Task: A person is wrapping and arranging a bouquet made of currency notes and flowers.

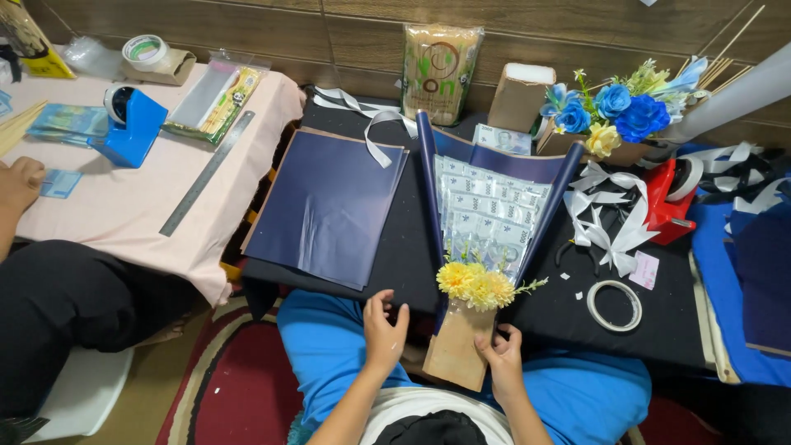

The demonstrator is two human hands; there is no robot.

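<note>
A bouquet [486, 216] lies on the black table [412, 239] before me: dark blue wrapping paper holding a fan of banknotes in clear sleeves, with yellow flowers [476, 285] at its neck and a brown paper base [458, 346]. My right hand [503, 363] grips the lower right edge of the brown base. My left hand [384, 328] hovers just left of the base at the table's near edge, fingers loosely curled, holding nothing.
A stack of dark blue sheets [328, 206] lies to the left, white ribbon [367, 124] behind it. A tape ring [614, 306], red tape dispenser [667, 202] and blue flowers [614, 115] sit right. Another person's hand [18, 183] rests on the pink table [148, 206].
</note>
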